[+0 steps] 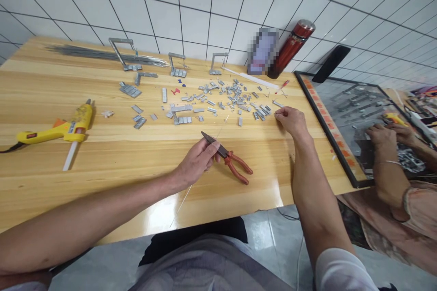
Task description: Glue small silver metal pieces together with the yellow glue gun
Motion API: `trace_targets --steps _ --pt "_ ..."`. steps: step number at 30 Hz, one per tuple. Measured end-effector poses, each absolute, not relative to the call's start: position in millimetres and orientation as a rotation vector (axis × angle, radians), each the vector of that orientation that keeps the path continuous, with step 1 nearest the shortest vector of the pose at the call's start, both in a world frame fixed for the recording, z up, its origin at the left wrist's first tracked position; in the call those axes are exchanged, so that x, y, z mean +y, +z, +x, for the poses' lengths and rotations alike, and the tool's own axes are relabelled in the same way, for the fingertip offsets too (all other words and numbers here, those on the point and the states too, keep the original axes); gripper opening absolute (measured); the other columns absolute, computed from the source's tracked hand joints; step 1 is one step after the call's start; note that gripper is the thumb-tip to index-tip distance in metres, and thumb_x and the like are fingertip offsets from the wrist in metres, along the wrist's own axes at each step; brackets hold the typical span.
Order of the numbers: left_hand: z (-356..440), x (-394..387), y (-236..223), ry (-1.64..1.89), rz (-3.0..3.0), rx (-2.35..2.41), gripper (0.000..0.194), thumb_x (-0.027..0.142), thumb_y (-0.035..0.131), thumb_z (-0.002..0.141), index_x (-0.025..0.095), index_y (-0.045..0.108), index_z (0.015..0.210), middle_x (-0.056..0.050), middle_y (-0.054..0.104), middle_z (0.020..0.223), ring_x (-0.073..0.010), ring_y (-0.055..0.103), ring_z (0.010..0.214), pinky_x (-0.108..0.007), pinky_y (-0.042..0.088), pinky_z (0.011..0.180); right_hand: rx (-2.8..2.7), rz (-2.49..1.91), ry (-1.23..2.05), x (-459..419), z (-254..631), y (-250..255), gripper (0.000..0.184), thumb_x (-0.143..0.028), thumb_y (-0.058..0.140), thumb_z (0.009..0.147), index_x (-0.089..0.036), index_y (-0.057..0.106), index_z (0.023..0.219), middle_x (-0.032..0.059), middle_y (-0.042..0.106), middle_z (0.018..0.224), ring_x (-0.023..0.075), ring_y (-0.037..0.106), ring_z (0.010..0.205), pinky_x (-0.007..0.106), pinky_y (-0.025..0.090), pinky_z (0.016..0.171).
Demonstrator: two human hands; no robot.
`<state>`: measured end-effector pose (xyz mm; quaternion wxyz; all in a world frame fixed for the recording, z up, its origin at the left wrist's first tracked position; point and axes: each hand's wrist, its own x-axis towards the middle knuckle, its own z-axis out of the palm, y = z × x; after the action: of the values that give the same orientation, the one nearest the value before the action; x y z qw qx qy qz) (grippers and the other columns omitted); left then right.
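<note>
At four o'clock from the left hand (pixel 197 160) extend the handles (pixel 242 163) of the pliers (pixel 223 151) it grips; whether the right hand (pixel 293 122) pinches anything, I cannot tell.

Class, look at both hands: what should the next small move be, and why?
Probably, the right hand should pinch the small metal piece near its fingers: they are low at the scatter's edge, while the left hand is occupied with the pliers. Whether the right fingers hold anything is unclear.
</note>
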<state>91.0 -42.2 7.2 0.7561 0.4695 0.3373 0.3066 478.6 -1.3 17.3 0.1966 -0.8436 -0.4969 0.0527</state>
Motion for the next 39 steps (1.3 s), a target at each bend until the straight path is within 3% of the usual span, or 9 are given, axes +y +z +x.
trace_targets --steps 7,10,13,16,18,22,27,32,39 --pt "92 -44 6 0.677 0.978 0.731 0.049 0.064 0.074 0.092 0.017 0.057 0.093 0.001 0.065 0.072 -0.0037 0.038 0.046 -0.02 0.026 0.043 -1.407 -2.296 0.164 -14 457 52 0.032 -0.033 0.07 0.084 -0.019 0.081 0.11 0.0084 0.08 0.095 0.025 0.071 0.089 0.037 0.054 0.085" --pt "91 -45 12 0.695 0.986 0.721 0.049 0.063 0.073 0.092 0.017 0.057 0.094 0.001 0.067 0.074 -0.0037 0.038 0.046 -0.02 0.027 0.043 -1.628 -2.057 0.39 -40 420 79 0.037 -0.044 0.071 0.089 -0.021 0.079 0.116 0.0075 0.079 0.098 0.0245 0.072 0.091 0.038 0.056 0.086" --pt "90 -46 21 0.749 0.998 0.717 0.048 0.063 0.073 0.093 0.017 0.057 0.096 0.001 0.068 0.074 -0.0036 0.038 0.046 -0.02 0.029 0.044 -1.905 -1.839 0.633 -80 369 86 0.051 -0.053 0.074 0.09 -0.025 0.071 0.134 0.0098 0.078 0.117 0.0286 0.074 0.101 0.045 0.06 0.09" --pt "90 -45 30 0.816 1.003 0.742 0.048 0.064 0.071 0.095 0.018 0.057 0.095 0.001 0.067 0.074 -0.0035 0.039 0.046 -0.02 0.029 0.044 -2.181 -1.686 0.513 -114 324 63 0.077 -0.053 0.082 0.084 -0.026 0.057 0.152 0.016 0.071 0.141 0.0381 0.07 0.121 0.057 0.059 0.099" --pt "90 -45 34 0.856 1.014 0.753 0.048 0.064 0.07 0.095 0.018 0.057 0.094 0.002 0.067 0.074 -0.0037 0.04 0.046 -0.02 0.029 0.043 -2.233 -1.671 0.315 -123 305 41 0.076 -0.044 0.078 0.09 -0.022 0.051 0.157 0.0196 0.072 0.136 0.04 0.07 0.118 0.059 0.059 0.097" --pt "87 -45 45 0.862 1.046 0.737 0.049 0.065 0.07 0.095 0.018 0.057 0.095 0.0 0.067 0.079 -0.0039 0.04 0.047 -0.021 0.03 0.044 -2.09 -1.678 0.071 -113 294 19 0.037 -0.027 0.058 0.102 -0.022 0.063 0.138 0.0174 0.078 0.113 0.0345 0.073 0.101 0.05 0.058 0.087" --pt "77 -40 68 0.877 1.015 0.657 0.033 0.05 0.068 0.097 0.019 0.064 0.106 0.002 0.065 0.083 -0.0039 0.04 0.05 -0.021 0.032 0.049 -1.693 -1.5 0.585 -97 297 47 0.016 -0.027 0.059 0.101 -0.025 0.069 0.113 0.0075 0.076 0.099 0.0241 0.069 0.084 0.039 0.054 0.077" --pt "73 -29 86 0.977 0.949 0.697 0.025 0.039 0.069 0.091 0.017 0.068 0.103 0.004 0.059 0.07 -0.0054 0.035 0.047 -0.021 0.028 0.046 -1.322 -1.115 1.37 -80 290 77 0.023 -0.043 0.071 0.094 -0.022 0.073 0.104 0.0035 0.07 0.081 0.0181 0.061 0.063 0.033 0.045 0.057" --pt "73 -16 86 1.045 0.864 0.69 0.024 0.037 0.07 0.092 0.018 0.066 0.104 0.006 0.058 0.068 -0.0036 0.033 0.042 -0.02 0.028 0.044 -1.262 -0.916 1.753 -64 280 56 0.035 -0.052 0.081 0.087 -0.019 0.077 0.1 0.0031 0.071 0.075 0.0157 0.061 0.055 0.031 0.045 0.052"
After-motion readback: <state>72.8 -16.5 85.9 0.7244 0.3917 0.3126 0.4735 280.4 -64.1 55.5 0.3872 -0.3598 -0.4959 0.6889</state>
